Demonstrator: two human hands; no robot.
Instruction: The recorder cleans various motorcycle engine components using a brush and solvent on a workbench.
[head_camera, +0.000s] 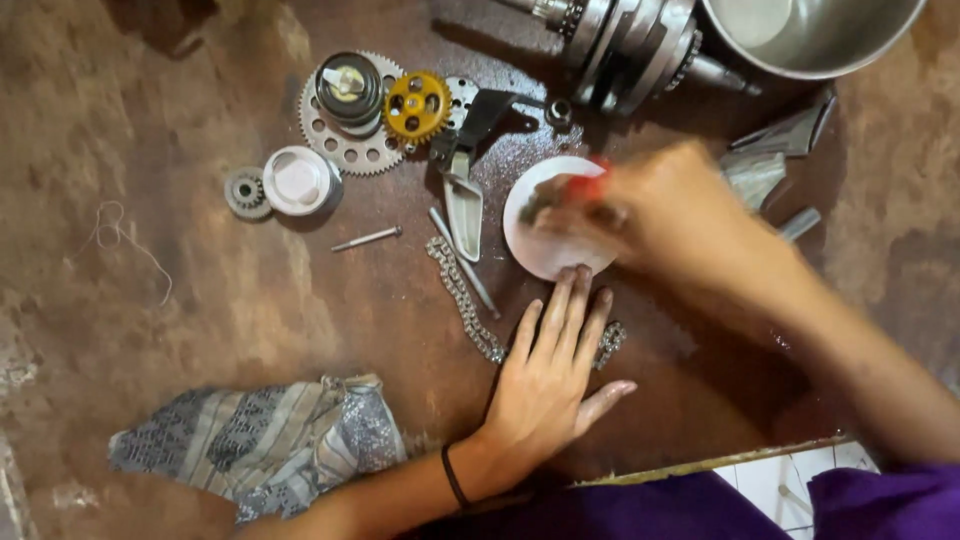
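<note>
Currently bracing white disc (545, 250) with flat, open left hand (550, 375); blurred right hand (665, 215) gripping red-handled tool (590, 185); risking slippage onto timing chain (462, 295) beside fingers.

One view only, from a camera worn on the head, looking almost straight down on the brown desk (250, 300) from close above. The person's arms come in from the bottom edge, so the far side of the desk lies at the top, where a steel bowl (810, 35) is cut by the frame.
</note>
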